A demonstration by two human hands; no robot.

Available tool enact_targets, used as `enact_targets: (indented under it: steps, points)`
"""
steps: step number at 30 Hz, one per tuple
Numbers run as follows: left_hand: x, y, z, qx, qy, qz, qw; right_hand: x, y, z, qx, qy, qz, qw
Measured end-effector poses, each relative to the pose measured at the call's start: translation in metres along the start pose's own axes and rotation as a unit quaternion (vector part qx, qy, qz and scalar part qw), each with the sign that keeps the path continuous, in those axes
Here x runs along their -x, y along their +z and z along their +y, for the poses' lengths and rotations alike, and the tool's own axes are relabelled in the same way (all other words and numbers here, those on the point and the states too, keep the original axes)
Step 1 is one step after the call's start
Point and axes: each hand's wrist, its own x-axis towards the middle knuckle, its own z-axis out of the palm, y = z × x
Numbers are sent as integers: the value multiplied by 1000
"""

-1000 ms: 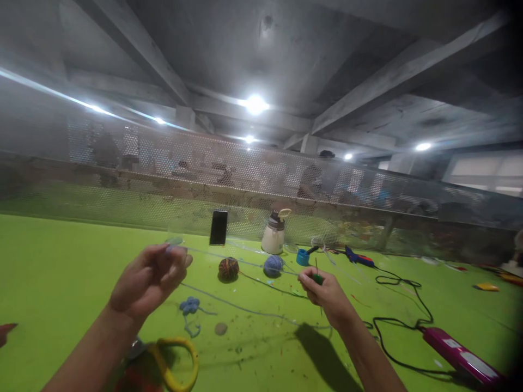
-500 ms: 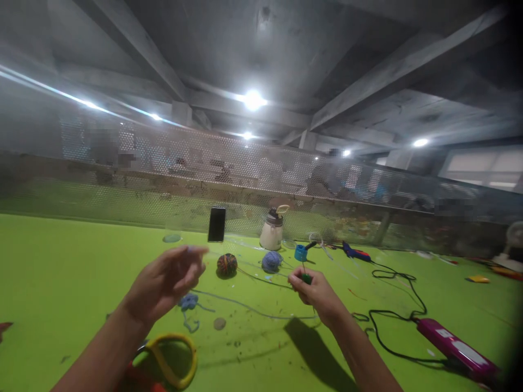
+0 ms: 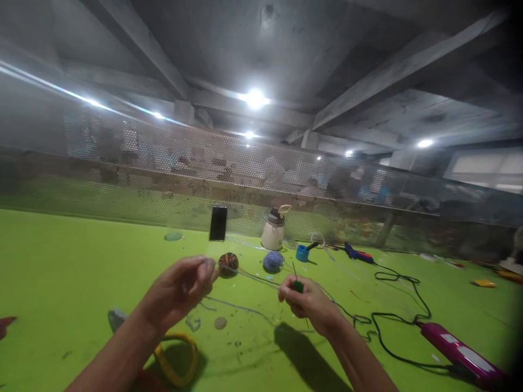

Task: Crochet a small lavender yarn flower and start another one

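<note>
From here I see the right hand [image 3: 304,300] closed around a thin stick [image 3: 298,286] with a green part. The left hand's [image 3: 180,288] fingers pinch some thin yarn [image 3: 250,276], stretched between both hands. Just past the left fingertips sits a dark ball [image 3: 228,265]. A blue ball [image 3: 272,261] sits beyond the gap between the hands.

Dim ceiling [image 3: 245,49], glaring lamp [image 3: 256,99], light streaks [image 3: 92,102] at left, dark shadow [image 3: 304,354], hazy mesh screen [image 3: 261,169]
</note>
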Motion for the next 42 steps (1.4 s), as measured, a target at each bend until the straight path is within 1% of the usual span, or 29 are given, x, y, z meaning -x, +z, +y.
enact_targets:
  steps: [1, 3, 4, 5, 6, 7, 9, 12, 14, 15, 17, 19, 21, 23, 25, 28, 30, 31, 35, 39, 40, 42]
  points:
    - [1, 4, 1, 19, 10, 9, 1000, 1, 4, 1, 2, 7, -17, 1000]
    - [0, 9, -2, 42, 9, 7, 999, 3, 14, 2, 8, 15, -51, 999]
    - [-2, 10, -7, 20, -3, 1, 1000, 5, 18, 1, 10, 18, -66, 998]
    - [-5, 9, -13, -33, -31, -4, 999, 7, 22, 1, 11, 19, -79, 997]
    - [-9, 7, -20, -117, -47, 18, 992, 9, 26, 1, 12, 20, -88, 996]
    - [-12, 5, -26, -200, -53, 49, 977, 10, 28, 0, 11, 20, -95, 995]
    - [-16, 2, -36, -231, -75, 55, 968, 12, 31, -1, 1, 19, -101, 995]
    - [-13, 2, -34, -209, -112, 5, 972, 10, 29, -1, -24, 11, -98, 995]
    - [-8, 8, -24, -161, -109, -24, 981, 8, 28, 2, -23, 7, -88, 996]
    - [-5, 12, -18, -135, -94, -25, 986, 8, 29, 4, -11, 8, -82, 997]
    - [0, 20, -11, -98, -63, -6, 993, 7, 32, 7, 25, 14, -73, 997]
    - [0, 26, -12, -83, -55, -7, 995, 8, 37, 7, 58, 12, -80, 995]
    - [-2, 27, -19, -129, -63, -27, 989, 11, 42, 5, 78, 4, -87, 993]
    - [-5, 25, -29, -193, -77, -31, 978, 12, 45, 1, 83, 4, -81, 993]
    - [-7, 21, -37, -213, -99, -37, 971, 12, 45, -1, 72, 10, -63, 995]
    - [-6, 20, -38, -171, -141, -106, 969, 8, 42, 2, 71, 0, -24, 997]
    - [-3, 23, -33, -105, -149, -144, 973, 5, 41, 5, 80, -11, 7, 997]
    - [-1, 26, -31, -66, -147, -152, 975, 5, 42, 5, 84, -19, 22, 996]
    - [2, 39, -28, 74, -121, -139, 980, 9, 54, 1, 103, -64, 55, 991]
    - [3, 49, -34, 209, -130, -104, 964, 15, 69, -4, 113, -89, 79, 987]
    - [3, 51, -35, 216, -138, -90, 962, 16, 71, -4, 112, -89, 84, 986]
    - [2, 53, -39, 188, -152, -64, 968, 17, 74, -2, 104, -86, 92, 987]
